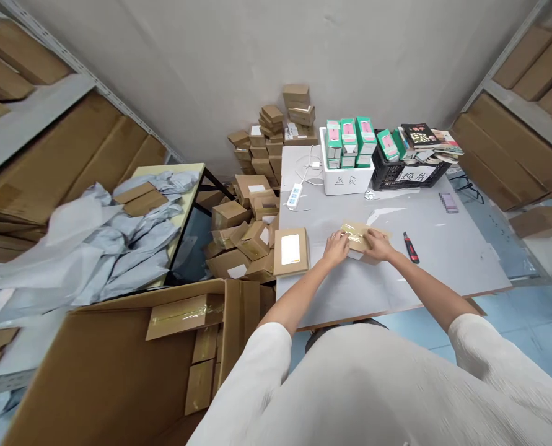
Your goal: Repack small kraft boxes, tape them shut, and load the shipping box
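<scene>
A small cardboard box (355,230) with clear tape across its top rests on the grey table (331,291). My left hand (336,249) grips its left end, fingers curled over the taped edge. At the right end, my right hand (376,245) holds the same box, with the fingers bent onto its top. A white label shows partly on its near side. Just right of my right hand lies a red and black box cutter (411,248). Left of my left hand sits another cardboard box (279,251) with a white label.
A white foam bin (347,184) and a black crate (385,176) with green boxes and books stand behind. A power strip (295,196) lies at the table's left. Piled boxes (229,215) and a large open carton (118,347) are on the left, shelves on both sides.
</scene>
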The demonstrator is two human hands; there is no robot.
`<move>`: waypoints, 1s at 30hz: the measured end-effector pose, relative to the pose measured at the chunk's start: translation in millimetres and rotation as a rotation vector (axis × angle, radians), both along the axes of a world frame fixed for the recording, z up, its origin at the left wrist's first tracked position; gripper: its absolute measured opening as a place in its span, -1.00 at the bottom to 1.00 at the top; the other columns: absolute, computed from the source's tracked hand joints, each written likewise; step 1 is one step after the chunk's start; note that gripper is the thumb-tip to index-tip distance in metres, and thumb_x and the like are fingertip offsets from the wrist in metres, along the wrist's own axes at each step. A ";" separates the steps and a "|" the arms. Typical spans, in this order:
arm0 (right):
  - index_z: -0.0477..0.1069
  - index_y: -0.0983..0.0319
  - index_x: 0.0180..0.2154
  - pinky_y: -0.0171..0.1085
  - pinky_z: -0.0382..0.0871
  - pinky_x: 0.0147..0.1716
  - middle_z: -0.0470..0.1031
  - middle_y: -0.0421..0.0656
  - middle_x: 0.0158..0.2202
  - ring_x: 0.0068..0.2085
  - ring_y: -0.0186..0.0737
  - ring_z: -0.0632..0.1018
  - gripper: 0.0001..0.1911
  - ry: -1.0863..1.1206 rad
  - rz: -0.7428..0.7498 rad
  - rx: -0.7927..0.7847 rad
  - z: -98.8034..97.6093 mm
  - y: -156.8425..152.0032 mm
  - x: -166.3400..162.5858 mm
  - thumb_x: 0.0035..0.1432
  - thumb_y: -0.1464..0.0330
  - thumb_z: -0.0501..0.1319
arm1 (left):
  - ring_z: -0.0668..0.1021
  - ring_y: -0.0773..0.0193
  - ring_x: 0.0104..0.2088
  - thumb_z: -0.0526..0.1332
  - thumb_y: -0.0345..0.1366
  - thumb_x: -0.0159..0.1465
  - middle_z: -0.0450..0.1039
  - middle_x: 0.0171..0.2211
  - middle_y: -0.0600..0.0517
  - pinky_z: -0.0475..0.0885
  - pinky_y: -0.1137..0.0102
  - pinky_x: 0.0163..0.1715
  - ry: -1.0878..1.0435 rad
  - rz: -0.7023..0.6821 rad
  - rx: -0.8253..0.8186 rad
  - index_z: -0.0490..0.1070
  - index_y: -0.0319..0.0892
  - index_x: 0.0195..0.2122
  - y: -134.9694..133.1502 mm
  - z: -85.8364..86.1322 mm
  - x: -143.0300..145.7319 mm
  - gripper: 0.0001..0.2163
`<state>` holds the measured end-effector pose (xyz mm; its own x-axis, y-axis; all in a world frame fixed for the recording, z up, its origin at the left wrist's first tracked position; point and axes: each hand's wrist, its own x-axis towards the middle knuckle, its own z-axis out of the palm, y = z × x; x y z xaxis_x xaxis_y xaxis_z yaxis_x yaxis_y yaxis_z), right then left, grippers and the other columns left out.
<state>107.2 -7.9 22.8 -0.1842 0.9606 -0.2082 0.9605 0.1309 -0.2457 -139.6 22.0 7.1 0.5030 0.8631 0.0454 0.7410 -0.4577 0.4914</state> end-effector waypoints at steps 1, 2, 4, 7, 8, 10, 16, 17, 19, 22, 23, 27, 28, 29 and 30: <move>0.35 0.15 0.44 0.17 0.16 0.43 0.19 0.15 0.55 0.52 0.31 0.23 -0.18 -0.014 0.023 -0.004 0.6 -0.3 9.2 0.26 0.02 0.36 | 0.43 -0.10 0.34 0.23 -0.24 0.45 0.37 0.39 -0.16 0.36 0.06 0.33 0.034 -0.023 -0.006 0.38 -0.02 0.41 0.6 0.0 10.0 -0.50; 0.32 0.15 0.46 0.17 0.13 0.44 0.17 0.15 0.56 0.53 0.29 0.21 -0.14 -0.029 0.044 -0.008 0.9 0.1 17.5 0.24 -0.01 0.37 | 0.41 -0.13 0.36 0.31 -0.21 0.40 0.37 0.39 -0.16 0.34 0.05 0.34 0.072 -0.037 -0.014 0.36 -0.01 0.42 1.2 -0.4 18.9 -0.45; 0.25 0.14 0.51 0.16 0.06 0.46 0.10 0.16 0.59 0.56 0.24 0.15 -0.07 -0.056 0.078 -0.021 1.0 3.3 30.4 0.24 -0.06 0.37 | 0.37 -0.17 0.41 0.39 -0.21 0.34 0.36 0.40 -0.16 0.28 0.02 0.39 0.140 -0.031 -0.014 0.33 -0.01 0.44 2.0 -1.6 33.2 -0.37; 0.14 0.13 0.57 0.16 -0.02 0.48 0.00 0.15 0.63 0.60 0.20 0.06 -0.01 -0.081 0.095 -0.063 1.9 14.4 41.6 0.29 -0.13 0.30 | 0.33 -0.13 0.45 0.29 -0.29 0.40 0.32 0.44 -0.20 0.18 -0.01 0.46 0.174 0.013 0.036 0.30 -0.05 0.45 2.2 -2.5 47.4 -0.41; 0.12 0.13 0.58 0.16 -0.04 0.48 -0.03 0.15 0.64 0.60 0.20 0.05 0.00 -0.084 0.094 -0.077 2.7 19.4 43.9 0.30 -0.15 0.26 | 0.32 -0.12 0.47 0.25 -0.31 0.42 0.30 0.46 -0.21 0.14 -0.02 0.48 0.175 0.030 0.051 0.30 -0.06 0.46 1.9 -2.2 50.9 -0.43; 0.10 0.13 0.59 0.15 -0.05 0.49 -0.04 0.13 0.65 0.61 0.19 0.05 0.00 -0.082 0.095 -0.097 4.7 30.1 48.0 0.33 -0.19 0.20 | 0.25 -0.12 0.51 0.21 -0.30 0.44 0.25 0.50 -0.24 0.07 -0.05 0.51 0.171 0.082 0.067 0.30 -0.08 0.46 1.1 -0.4 57.0 -0.45; 0.13 0.10 0.57 0.15 0.02 0.48 0.04 0.07 0.63 0.59 0.25 0.09 -0.06 -0.020 0.096 -0.123 6.3 53.6 58.3 0.35 -0.20 0.13 | 0.03 -0.17 0.61 0.17 -0.21 0.46 -0.09 0.63 -0.28 0.00 -0.12 0.52 0.098 0.346 0.034 0.05 -0.15 0.59 -1.3 6.2 69.6 -0.31; 0.15 0.10 0.56 0.16 0.04 0.47 0.07 0.07 0.62 0.58 0.26 0.10 -0.08 0.002 0.090 -0.115 5.6 55.8 59.1 0.36 -0.19 0.14 | 0.01 -0.18 0.61 0.16 -0.21 0.46 -0.13 0.64 -0.28 0.01 -0.12 0.52 0.078 0.372 0.018 0.01 -0.15 0.60 -1.3 6.3 70.3 -0.29; 0.19 0.10 0.54 0.21 0.06 0.47 0.13 0.08 0.59 0.56 0.30 0.13 -0.12 0.037 0.074 -0.099 4.2 60.2 60.1 0.36 -0.17 0.14 | 0.00 -0.21 0.61 0.17 -0.21 0.45 -0.16 0.64 -0.28 0.02 -0.13 0.52 0.038 0.407 -0.019 -0.05 -0.14 0.62 -1.1 4.6 70.5 -0.25; 0.26 0.09 0.50 0.27 0.13 0.44 0.23 0.07 0.55 0.52 0.33 0.21 -0.19 0.071 0.042 -0.097 3.5 68.8 62.9 0.38 -0.14 0.12 | 0.03 -0.23 0.61 0.19 -0.21 0.43 -0.18 0.65 -0.28 0.09 -0.16 0.49 -0.006 0.448 -0.081 -0.13 -0.08 0.64 -1.4 -2.9 68.4 -0.20; 0.28 0.08 0.48 0.28 0.18 0.42 0.27 0.05 0.53 0.50 0.34 0.25 -0.21 0.086 0.023 -0.104 3.5 72.2 64.6 0.39 -0.13 0.11 | 0.05 -0.24 0.60 0.20 -0.21 0.43 -0.19 0.65 -0.27 0.11 -0.16 0.49 -0.014 0.460 -0.106 -0.15 -0.06 0.64 -1.7 -6.4 67.5 -0.18; 0.35 0.10 0.45 0.15 0.42 0.27 0.49 0.03 0.39 0.31 0.30 0.51 -0.27 0.208 -0.075 -0.212 0.8 81.7 72.9 0.45 -0.09 0.01 | 0.17 -0.25 0.56 0.24 -0.16 0.42 -0.12 0.64 -0.30 0.21 -0.09 0.45 -0.012 0.463 -0.237 -0.08 -0.08 0.62 -4.6 -20.8 64.1 -0.20; 0.35 0.11 0.46 0.10 0.46 0.23 0.52 0.04 0.36 0.27 0.28 0.55 -0.26 0.245 -0.104 -0.250 -1.2 81.7 73.9 0.46 -0.09 -0.01 | 0.19 -0.24 0.55 0.23 -0.14 0.44 -0.07 0.62 -0.30 0.21 -0.07 0.46 -0.006 0.447 -0.263 -0.03 -0.09 0.61 -5.9 -23.6 63.1 -0.24; 0.33 0.12 0.48 0.07 0.49 0.19 0.54 0.04 0.34 0.25 0.27 0.58 -0.24 0.278 -0.136 -0.283 -3.9 80.6 73.7 0.48 -0.09 -0.04 | 0.20 -0.23 0.55 0.20 -0.12 0.47 -0.02 0.61 -0.29 0.19 -0.07 0.47 0.000 0.426 -0.278 0.02 -0.09 0.60 -7.4 -25.8 62.0 -0.28; 0.30 0.13 0.50 0.05 0.50 0.18 0.55 0.05 0.34 0.25 0.26 0.59 -0.23 0.304 -0.169 -0.305 -7.0 78.5 72.4 0.49 -0.10 -0.06 | 0.20 -0.21 0.56 0.17 -0.10 0.49 0.01 0.60 -0.28 0.16 -0.07 0.48 0.009 0.401 -0.283 0.05 -0.08 0.59 -9.2 -27.4 60.6 -0.32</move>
